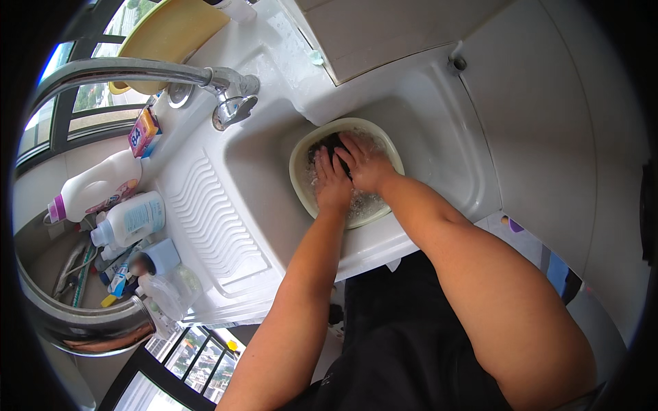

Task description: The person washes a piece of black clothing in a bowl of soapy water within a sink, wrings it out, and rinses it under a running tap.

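A pale cream plastic basin (pixel 295 177) with bubbly water stands in the basin of a white ceramic laundry sink (pixel 262 174). A dark item, seemingly cloth, lies in the water (pixel 329 144), mostly hidden by hands and bubbles. My left hand (pixel 332 180) rests on it with fingers stretched out. Close beside it to the right, my right hand (pixel 367 163) presses on the same dark item, its fingers spread and partly under bubbles. Neither hand visibly grips it.
A chrome faucet (pixel 234 97) rises behind the sink's left part. Left of the ribbed washboard (pixel 216 221) stand a white detergent bottle with a purple cap (pixel 103 185), another white bottle (pixel 136 218) and a soap pack (pixel 145 134). A yellow basin (pixel 164 43) leans by the window.
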A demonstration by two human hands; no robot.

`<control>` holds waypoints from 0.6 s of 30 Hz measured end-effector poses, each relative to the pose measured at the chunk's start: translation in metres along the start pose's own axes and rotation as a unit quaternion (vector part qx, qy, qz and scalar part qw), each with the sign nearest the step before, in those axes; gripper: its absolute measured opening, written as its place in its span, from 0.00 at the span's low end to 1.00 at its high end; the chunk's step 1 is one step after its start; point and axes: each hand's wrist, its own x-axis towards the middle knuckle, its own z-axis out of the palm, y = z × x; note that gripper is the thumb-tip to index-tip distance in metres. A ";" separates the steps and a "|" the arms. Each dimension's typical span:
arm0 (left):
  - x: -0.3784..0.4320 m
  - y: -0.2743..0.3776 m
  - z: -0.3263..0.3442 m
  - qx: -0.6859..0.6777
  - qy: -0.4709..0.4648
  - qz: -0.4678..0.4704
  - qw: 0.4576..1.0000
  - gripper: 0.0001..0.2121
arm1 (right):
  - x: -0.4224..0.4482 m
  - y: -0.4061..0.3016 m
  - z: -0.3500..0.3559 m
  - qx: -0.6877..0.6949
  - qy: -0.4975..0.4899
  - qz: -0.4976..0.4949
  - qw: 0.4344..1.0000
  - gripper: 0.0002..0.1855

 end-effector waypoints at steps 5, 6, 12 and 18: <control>0.006 0.021 -0.010 -0.048 -0.123 -0.070 0.989 0.41 | 0.002 0.013 0.001 -0.039 -0.075 0.049 0.995 0.36; 0.010 0.020 -0.021 -0.038 -0.146 -0.053 0.987 0.43 | 0.006 0.010 -0.003 -0.055 -0.074 0.047 0.995 0.35; 0.030 -0.028 -0.081 -0.049 -0.225 -0.084 0.970 0.60 | 0.046 -0.035 -0.059 0.083 -0.167 0.023 0.982 0.25; 0.008 0.000 -0.131 -0.102 -0.191 0.016 0.976 0.38 | 0.005 -0.004 -0.098 0.082 -0.115 0.036 0.989 0.23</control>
